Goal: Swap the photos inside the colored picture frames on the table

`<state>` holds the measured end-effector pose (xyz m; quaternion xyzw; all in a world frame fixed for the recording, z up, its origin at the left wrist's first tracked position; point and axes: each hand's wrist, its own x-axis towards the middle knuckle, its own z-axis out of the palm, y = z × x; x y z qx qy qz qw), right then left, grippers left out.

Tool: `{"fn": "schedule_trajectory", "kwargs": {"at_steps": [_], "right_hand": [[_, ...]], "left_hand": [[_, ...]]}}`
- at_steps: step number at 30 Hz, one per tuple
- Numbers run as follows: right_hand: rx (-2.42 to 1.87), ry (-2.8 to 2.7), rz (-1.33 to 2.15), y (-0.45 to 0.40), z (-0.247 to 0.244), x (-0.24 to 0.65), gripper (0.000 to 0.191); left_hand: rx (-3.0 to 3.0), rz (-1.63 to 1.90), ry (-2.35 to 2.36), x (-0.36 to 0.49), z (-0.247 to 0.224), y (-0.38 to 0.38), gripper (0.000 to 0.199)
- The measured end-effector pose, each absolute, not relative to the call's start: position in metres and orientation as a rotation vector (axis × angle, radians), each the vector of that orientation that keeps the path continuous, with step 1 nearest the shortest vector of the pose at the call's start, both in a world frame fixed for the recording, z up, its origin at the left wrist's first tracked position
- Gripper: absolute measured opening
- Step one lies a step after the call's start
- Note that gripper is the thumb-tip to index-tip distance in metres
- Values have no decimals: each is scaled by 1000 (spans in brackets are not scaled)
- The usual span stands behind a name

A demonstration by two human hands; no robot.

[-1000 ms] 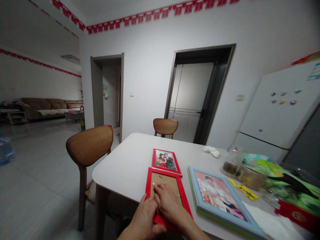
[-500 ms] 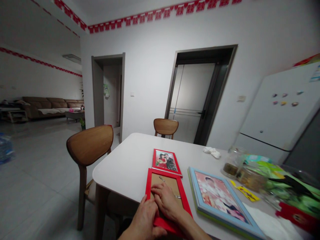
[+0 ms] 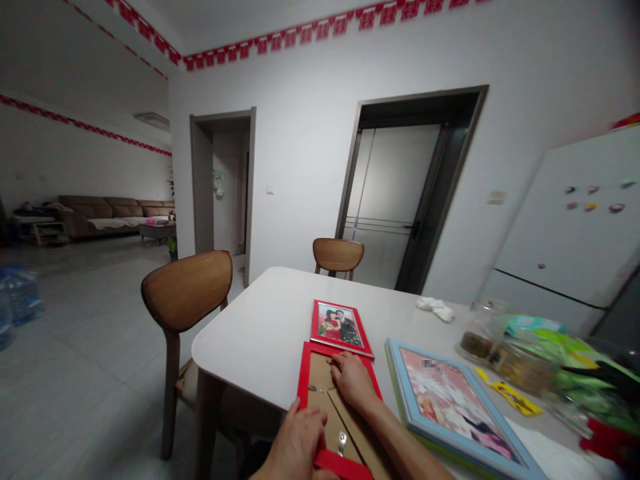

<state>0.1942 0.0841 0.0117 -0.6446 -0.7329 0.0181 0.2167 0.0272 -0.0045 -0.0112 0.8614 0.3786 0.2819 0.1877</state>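
A red picture frame (image 3: 303, 377) lies face down at the table's near edge, its brown backing board (image 3: 320, 370) showing. My left hand (image 3: 300, 437) grips the frame's near left corner, fingers over the edge and thumb at the near side. My right hand (image 3: 354, 381) bends its fingers at the far end of the backing, at a small metal clip (image 3: 329, 361). Two more metal clips show on the left and near sides. Touching the far side is another red-framed couple's photo (image 3: 340, 325), face up. My right forearm hides the frame's right side.
To the right, a blue picture frame (image 3: 400, 380) lies on a green-edged one. Beyond it are glass jars (image 3: 480, 333), a yellow packet (image 3: 517, 398), crumpled tissue (image 3: 435, 309) and green bags. Wooden chairs (image 3: 193, 290) stand at the left and far sides of the white table (image 3: 250, 320).
My right hand has moved from the middle of the backing to its far end. More of the board and its clips is uncovered. My left hand still holds the near left corner.
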Motion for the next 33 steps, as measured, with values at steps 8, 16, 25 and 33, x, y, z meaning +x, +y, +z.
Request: {"fn": "schedule_trajectory", "kwargs": {"at_steps": [8, 16, 25, 33], "right_hand": [[-1792, -2065, 36, 86, 11, 186, 26], [-1628, -2152, 151, 78, 12, 191, 27], [-1682, -2060, 226, 90, 12, 196, 19], [-1984, -1834, 153, 113, 11, 196, 13]], "left_hand": [[2456, 792, 1064, 27, -15, -3, 74], [2472, 768, 1112, 25, -11, -8, 70], [2457, 753, 1151, 26, -3, -11, 68], [2480, 814, 1057, 25, -17, -6, 72]]}}
